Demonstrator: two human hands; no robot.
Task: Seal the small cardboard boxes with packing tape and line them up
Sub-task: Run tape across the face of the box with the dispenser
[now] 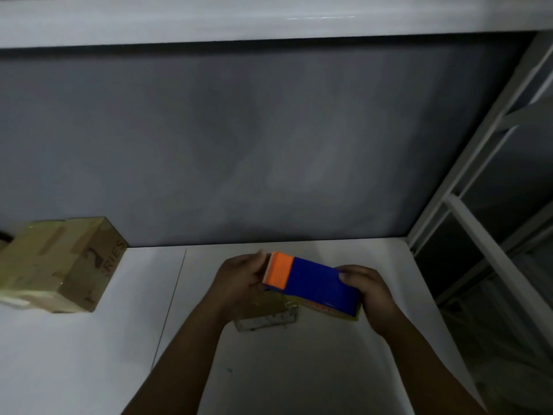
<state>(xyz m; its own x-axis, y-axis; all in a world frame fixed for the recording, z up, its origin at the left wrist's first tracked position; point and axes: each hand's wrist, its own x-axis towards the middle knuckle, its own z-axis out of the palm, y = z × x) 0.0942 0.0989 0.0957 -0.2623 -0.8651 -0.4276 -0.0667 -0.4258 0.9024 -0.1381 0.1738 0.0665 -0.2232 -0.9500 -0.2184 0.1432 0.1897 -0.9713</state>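
Both hands taken up by tape dispenser (pixel 317 283): blue body gripped by right hand (pixel 371 292), orange toothed end held by left hand (pixel 239 277). Small box (pixel 269 313) underneath, near centre, unheld, so easily dragged crooked imo.

Tape dispenser (pixel 311 283): smooth plastic; the blue body has a slight sheen, the orange end is matt. Small cardboard box (pixel 269 313): covered in glossy, wrinkled tape. Stacked cardboard boxes (pixel 68 265): matt brown board under shiny tape strips. Table top (pixel 89 354): smooth, white, matt. Wall (pixel 269 130): grey, matt.
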